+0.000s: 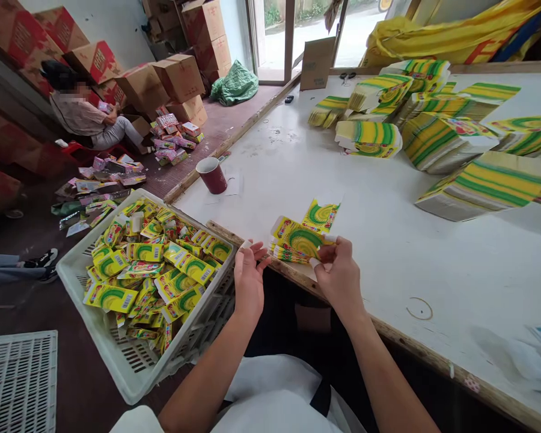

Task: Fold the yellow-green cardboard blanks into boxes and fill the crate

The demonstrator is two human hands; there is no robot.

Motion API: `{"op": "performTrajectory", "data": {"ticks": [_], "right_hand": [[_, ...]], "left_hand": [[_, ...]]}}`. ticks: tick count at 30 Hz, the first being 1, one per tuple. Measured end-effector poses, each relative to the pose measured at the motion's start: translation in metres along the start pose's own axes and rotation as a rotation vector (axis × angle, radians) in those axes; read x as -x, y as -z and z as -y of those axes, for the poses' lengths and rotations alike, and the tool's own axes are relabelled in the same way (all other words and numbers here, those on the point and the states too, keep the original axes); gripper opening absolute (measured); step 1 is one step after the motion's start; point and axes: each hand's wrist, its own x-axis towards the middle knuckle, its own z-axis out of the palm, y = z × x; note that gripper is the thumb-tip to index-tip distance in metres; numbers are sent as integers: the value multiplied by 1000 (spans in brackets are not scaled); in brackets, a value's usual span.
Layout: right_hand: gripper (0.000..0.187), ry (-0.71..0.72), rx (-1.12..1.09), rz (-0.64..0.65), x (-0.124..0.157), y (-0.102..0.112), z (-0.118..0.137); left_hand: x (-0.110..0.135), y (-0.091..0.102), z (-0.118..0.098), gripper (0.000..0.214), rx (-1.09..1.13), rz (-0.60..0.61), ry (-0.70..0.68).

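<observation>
A small stack of flat yellow-and-green cartons (293,237) lies at the table's wooden edge. My right hand (342,273) pinches the right end of the top carton between thumb and fingers. Just left of the stack, my left hand (251,276) is raised with its fingers apart, holding nothing. Behind the stack lies another flat carton (323,216), partly covered. To the left of my left hand stands a white plastic crate (139,385), heaped with folded yellow-and-green boxes (110,297).
Bundles of flat cartons (482,186) stand on the white table (388,252) at the right. A maroon mug (211,175) is near the left edge. On the floor sits a person (79,111) among pink boxes (171,135) and brown shipping boxes (178,78).
</observation>
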Motion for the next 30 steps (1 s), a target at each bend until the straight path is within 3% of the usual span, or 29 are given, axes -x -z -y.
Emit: {"op": "performTrajectory", "data": {"ticks": [2, 4, 6, 8, 12, 16, 18, 22, 24, 26, 28, 30], "right_hand": [[48, -57, -303, 62, 8, 3, 11], [54, -57, -536, 225, 18, 5, 26], [56, -45, -655, 386, 28, 6, 40], [56, -17, -650, 426, 37, 4, 51], [34, 42, -473, 306, 42, 0, 55], [15, 53, -348, 221, 33, 6, 45], [4, 88, -282, 169, 26, 15, 40], [12, 225, -149, 78, 15, 34, 33], [19, 326, -3, -19, 12, 42, 32], [26, 460, 154, -107, 11, 46, 32], [30, 603, 234, -122, 13, 45, 34], [32, 690, 232, -77, 17, 42, 38]], "left_hand": [[5, -6, -1, 66, 14, 60, -21], [10, -14, -4, 69, 33, 178, 1], [15, -24, -10, 65, 44, 271, 31], [16, -33, -15, 58, 46, 265, -6], [13, -39, -17, 56, -25, 150, -142], [9, -27, -7, 65, -123, 266, -168], [6, -19, -2, 60, -127, 302, -148], [-5, -4, -10, 44, -252, 325, -89], [-10, 1, -26, 52, -333, 356, -158], [-11, 2, -46, 68, -438, 396, -319], [-6, -1, -63, 87, -668, 476, -453], [0, -7, -70, 93, -990, 627, -434]]}}
